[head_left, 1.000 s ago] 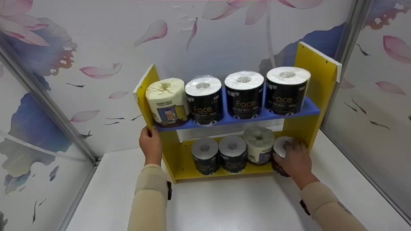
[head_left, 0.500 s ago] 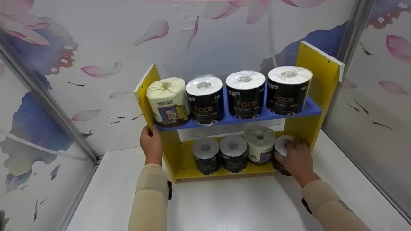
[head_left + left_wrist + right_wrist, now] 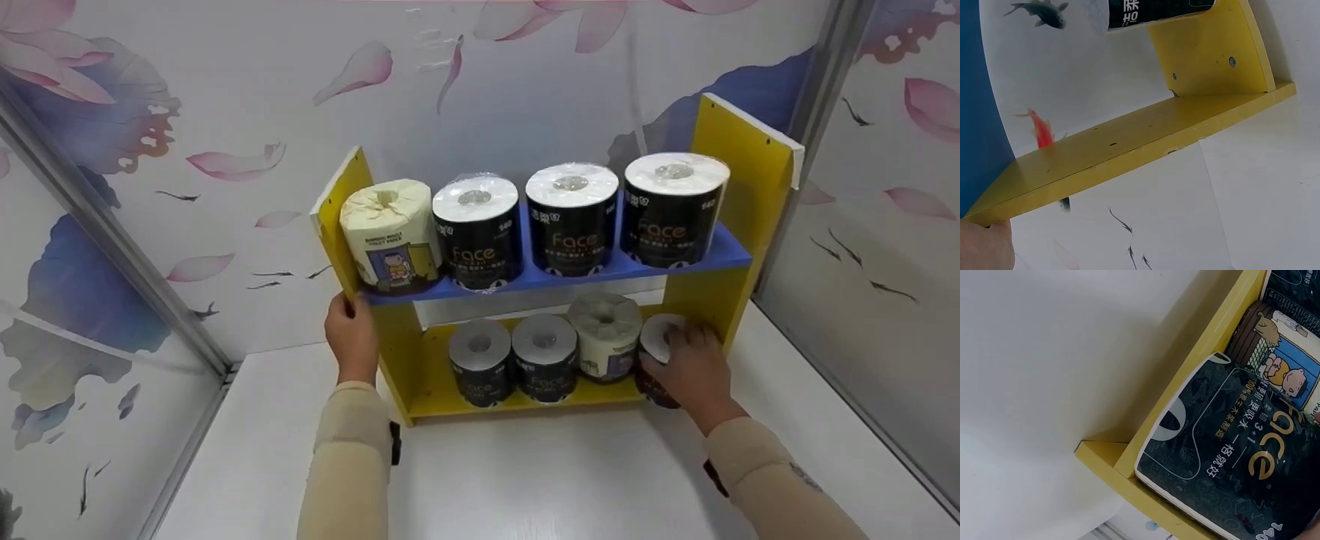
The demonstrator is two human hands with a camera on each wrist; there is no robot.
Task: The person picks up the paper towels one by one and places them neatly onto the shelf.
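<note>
A two-tier shelf with yellow side panels point(image 3: 739, 180) and a blue upper board point(image 3: 540, 280) stands on a white table. My left hand point(image 3: 352, 341) grips the edge of its left panel, just below the blue board; its fingers behind the panel are hidden. At the lower right, my right hand point(image 3: 696, 367) holds a black-wrapped toilet paper roll point(image 3: 658, 337), fingers over its top. That roll point(image 3: 1207, 444) sits against the right panel in the right wrist view. Left of it on the lower tier are a cream toilet paper roll point(image 3: 606, 352) and two black rolls point(image 3: 480, 364).
Along the upper tier stand a cream roll point(image 3: 391, 236) and several black rolls point(image 3: 572, 225). White table surface point(image 3: 510, 472) lies in front of the shelf. Walls with painted petals point(image 3: 247, 90) close in the back and both sides.
</note>
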